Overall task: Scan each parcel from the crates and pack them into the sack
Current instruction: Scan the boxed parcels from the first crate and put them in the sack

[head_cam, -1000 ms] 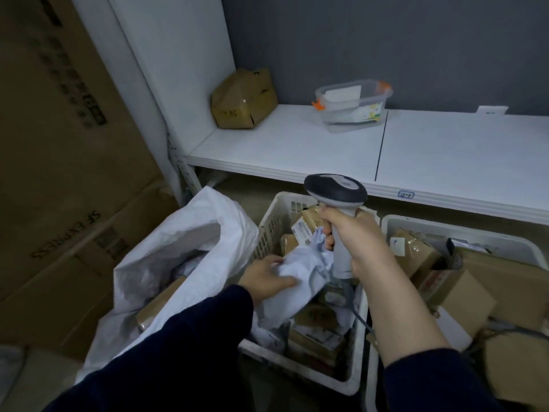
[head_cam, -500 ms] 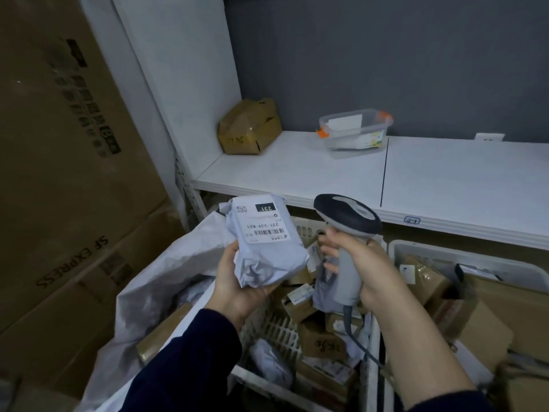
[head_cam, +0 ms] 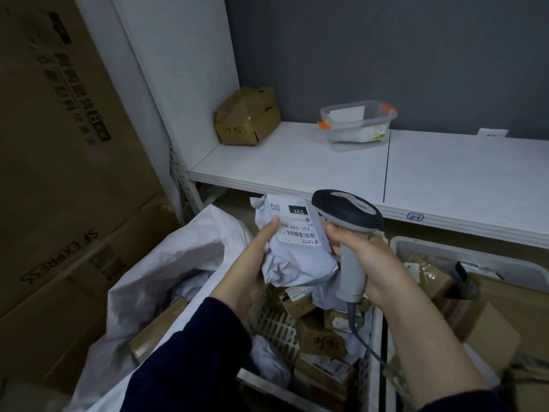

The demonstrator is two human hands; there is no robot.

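Two grips are busy, each holding one thing. The left grip (head_cam: pixel 248 264) is curled round a crumpled white parcel (head_cam: pixel 300 263), with the thumb laid flat along the left edge of its label (head_cam: pixel 298 226) and the fingers hidden behind the bag. The label faces the camera upside down, showing "231" and a barcode. The right grip (head_cam: pixel 372 260) is wrapped round the grey handle of a scanner (head_cam: pixel 347 214), whose dark head sits just beside the parcel's upper right corner. A cable (head_cam: pixel 367 347) runs down from the handle.

The parcel is held in the air above the left crate (head_cam: pixel 274 321), a white latticed one holding small brown boxes (head_cam: pixel 322 339) and more white bags. Touching its right side is the right crate (head_cam: pixel 439 243), piled with brown cartons. To the left of the held parcel the white sack (head_cam: pixel 166 257) gapes open, with a brown parcel (head_cam: pixel 157 331) and pale bags lying inside.

Behind the crates runs a white shelf (head_cam: pixel 297 162). On it a dented brown box (head_cam: pixel 248 117) sits in the left corner, well apart from a clear tub (head_cam: pixel 356 124) with orange clips. Large cardboard cartons (head_cam: pixel 59 150) are stacked along the far left, the lower one printed "SF EXPRESS".
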